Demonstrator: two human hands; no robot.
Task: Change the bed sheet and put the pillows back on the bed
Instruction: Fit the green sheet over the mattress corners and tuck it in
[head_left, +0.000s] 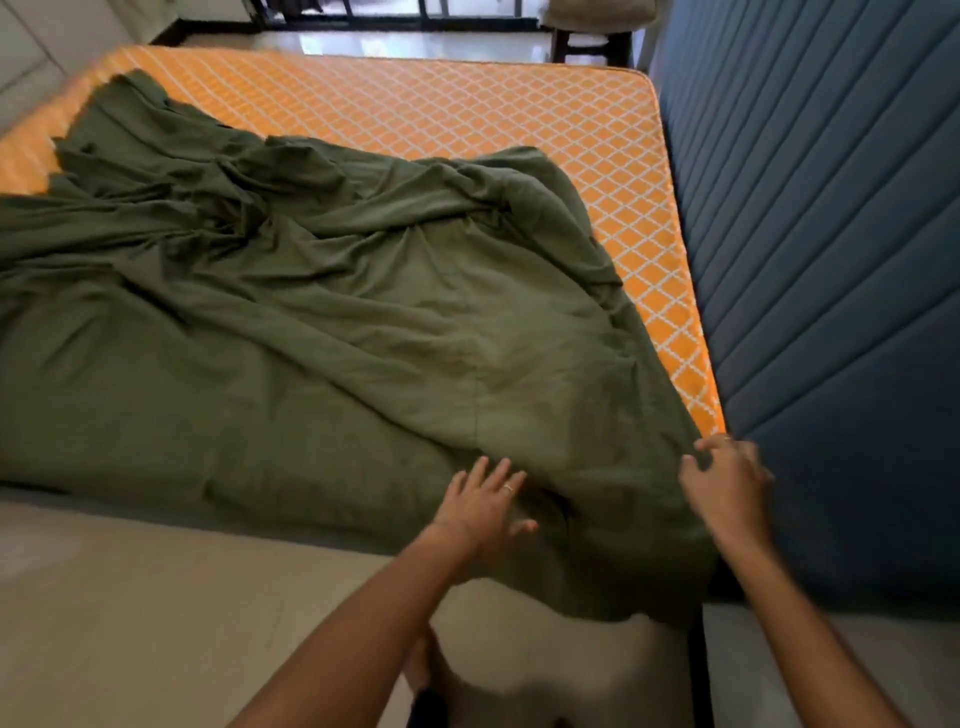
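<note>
— Two bare forearms come in from the near edge. What does the left hand (483, 506) do?

— It lies flat on the green sheet (322, 322), near the corner of the bed. The fingers (470, 480) are spread wide and it holds nothing. One finger has a thin ring (508, 487).

— And the right hand (724, 483)?

— It is at the near right corner, just beside the blue headboard (831, 260). The fingers are bent and touch the edge of the sheet. I think it pinches the cloth, but the hand is blurred, so I cannot tell if the grip is closed.

— Where is the sheet?

— It covers the near and left part of the mattress (519, 104). It is very wrinkled, with a bunch of folds in the middle. At the near right corner it hangs over the edge of the bed toward the floor (130, 623).

— Is the mattress all covered?

— No. The far part and a strip along the right side are bare. The mattress is orange with a white diamond pattern. The bare strip runs along the headboard down to the right hand.

— What is beyond the bed?

— On the far side, a shiny floor and the dark legs of a chair (592, 31).
</note>
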